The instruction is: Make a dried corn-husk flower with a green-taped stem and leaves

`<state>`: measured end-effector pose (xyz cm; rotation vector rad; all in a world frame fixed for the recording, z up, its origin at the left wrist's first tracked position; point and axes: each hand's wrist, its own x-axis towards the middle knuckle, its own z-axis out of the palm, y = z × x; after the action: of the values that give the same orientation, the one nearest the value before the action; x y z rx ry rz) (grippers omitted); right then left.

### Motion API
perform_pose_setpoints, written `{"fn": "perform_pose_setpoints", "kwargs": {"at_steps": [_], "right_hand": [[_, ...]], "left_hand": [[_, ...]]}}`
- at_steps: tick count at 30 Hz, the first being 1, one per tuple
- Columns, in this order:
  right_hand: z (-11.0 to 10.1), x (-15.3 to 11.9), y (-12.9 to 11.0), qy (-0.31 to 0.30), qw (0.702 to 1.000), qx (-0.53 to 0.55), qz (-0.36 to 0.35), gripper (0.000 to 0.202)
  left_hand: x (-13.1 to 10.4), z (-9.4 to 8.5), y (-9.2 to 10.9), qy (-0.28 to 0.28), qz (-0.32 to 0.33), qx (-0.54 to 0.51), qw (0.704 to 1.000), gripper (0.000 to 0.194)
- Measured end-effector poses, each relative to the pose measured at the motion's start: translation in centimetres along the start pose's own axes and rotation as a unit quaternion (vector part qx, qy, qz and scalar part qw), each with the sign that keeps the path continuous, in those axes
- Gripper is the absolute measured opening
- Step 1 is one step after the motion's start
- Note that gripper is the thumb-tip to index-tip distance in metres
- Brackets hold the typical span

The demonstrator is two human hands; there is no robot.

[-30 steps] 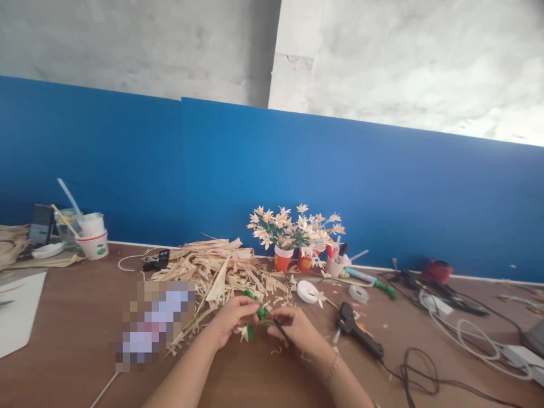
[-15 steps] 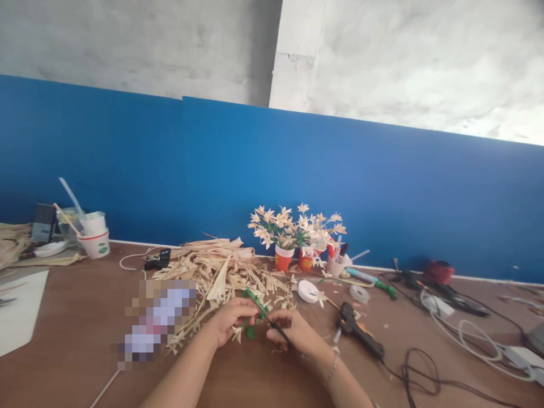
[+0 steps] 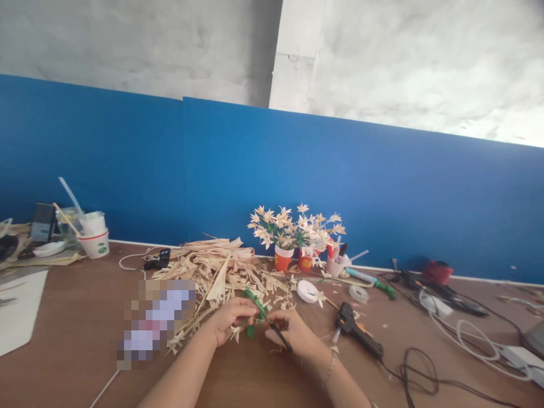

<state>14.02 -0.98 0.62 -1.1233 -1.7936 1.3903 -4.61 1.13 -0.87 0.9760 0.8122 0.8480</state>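
Note:
My left hand [image 3: 233, 318] pinches a green-wrapped flower stem [image 3: 254, 300] between thumb and fingers, above the front of the pile of dried husk strips [image 3: 221, 263]. A pale flower [image 3: 236, 333] shows just under those fingers, and a small green leaf [image 3: 250, 331] hangs beside it. My right hand [image 3: 293, 331] is closed around black-handled scissors [image 3: 278, 333]. Their narrow tip points up and left and meets the green piece; whether the blades are apart is too small to tell.
Cups of pale flowers [image 3: 284, 259] stand by the blue partition [image 3: 340, 187]. To the right lie tape rolls [image 3: 306, 291], a glue gun [image 3: 357, 331] and tangled cables [image 3: 419, 374]. At left are a paper cup [image 3: 94, 245] and a white sheet [image 3: 21, 311]. A blurred-out object [image 3: 157, 326] lies near my left forearm.
The scissors and my right fingers have shifted very slightly against the green piece. My left hand stays nearly still. A dark shape has appeared at the far left edge.

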Motion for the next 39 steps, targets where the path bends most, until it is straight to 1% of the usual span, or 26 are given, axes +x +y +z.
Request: {"fn": "perform_pose_setpoints", "kwargs": {"at_steps": [3,6,9,11,16,22,25,29,31,35,39], "right_hand": [[0.2,0.1,0.17,0.009,1.0,0.009,-0.001,0.021],[0.27,0.18,0.47,0.019,1.0,-0.009,-0.002,0.018],[0.2,0.15,0.56,0.011,0.999,-0.036,-0.007,0.012],[0.17,0.11,0.47,0.003,0.999,-0.043,-0.005,0.012],[0.32,0.23,0.53,0.006,1.0,-0.005,-0.009,0.019],[0.39,0.16,0.55,0.008,0.999,-0.034,-0.011,0.011],[0.38,0.09,0.35,0.007,0.999,-0.045,-0.009,0.011],[0.44,0.27,0.57,0.012,0.999,-0.019,-0.029,0.015],[0.48,0.34,0.73,0.011,0.999,-0.011,-0.033,0.013],[0.6,0.21,0.6,0.014,0.998,-0.051,-0.02,0.004],[0.82,0.34,0.67,0.02,0.998,-0.055,-0.024,0.008]], "left_hand": [[0.11,-0.13,-0.07,-0.002,-0.009,0.005,1.0,0.014],[0.16,-0.19,-0.17,0.003,-0.018,0.003,1.0,0.016],[0.14,-0.19,-0.19,0.012,-0.023,-0.003,1.0,0.016],[0.08,-0.16,-0.12,0.011,-0.026,-0.004,1.0,0.016],[-0.11,-0.03,0.21,0.001,-0.027,-0.01,1.0,0.016],[-0.04,-0.06,0.03,0.013,-0.031,-0.019,0.999,0.017],[-0.04,-0.08,0.01,0.012,-0.029,-0.016,0.999,0.017],[-0.13,0.0,0.25,0.007,-0.037,-0.009,0.999,0.018],[-0.15,0.02,0.31,0.006,-0.037,-0.008,0.999,0.017],[-0.07,-0.06,0.16,0.009,-0.036,-0.01,0.999,0.016],[-0.06,-0.15,0.05,0.011,-0.037,-0.017,0.999,0.019]]}}
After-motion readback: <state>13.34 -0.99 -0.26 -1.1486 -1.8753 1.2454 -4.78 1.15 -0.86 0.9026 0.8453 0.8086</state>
